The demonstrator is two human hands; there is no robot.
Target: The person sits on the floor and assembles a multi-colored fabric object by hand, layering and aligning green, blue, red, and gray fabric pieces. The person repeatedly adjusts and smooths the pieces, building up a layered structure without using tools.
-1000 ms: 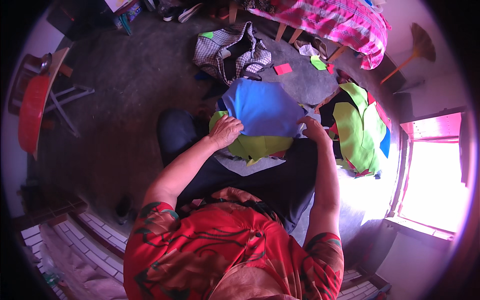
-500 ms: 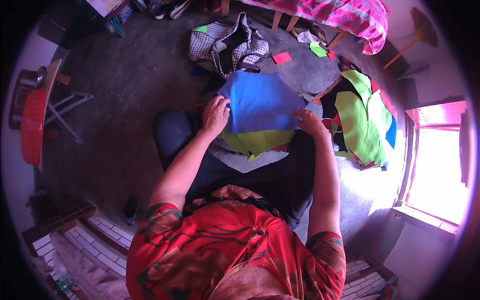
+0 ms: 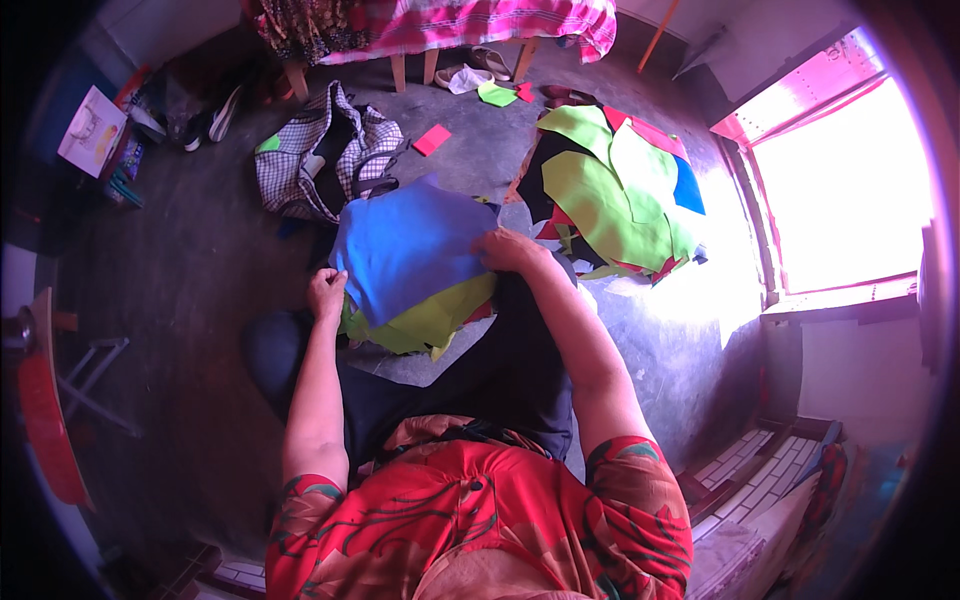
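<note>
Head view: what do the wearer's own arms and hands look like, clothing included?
The left hand and right hand are bare, without gloves; rings would be too small to tell. The forearms are uncovered, with no watch or cables visible. The red shirt has short sleeves patterned in green, tan and dark lines.

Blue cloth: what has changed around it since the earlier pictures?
The view swung right. The left hand moved from the lower left corner of the blue cloth up its left edge. The right hand stayed at the right edge; the checked bag stayed put.
</note>
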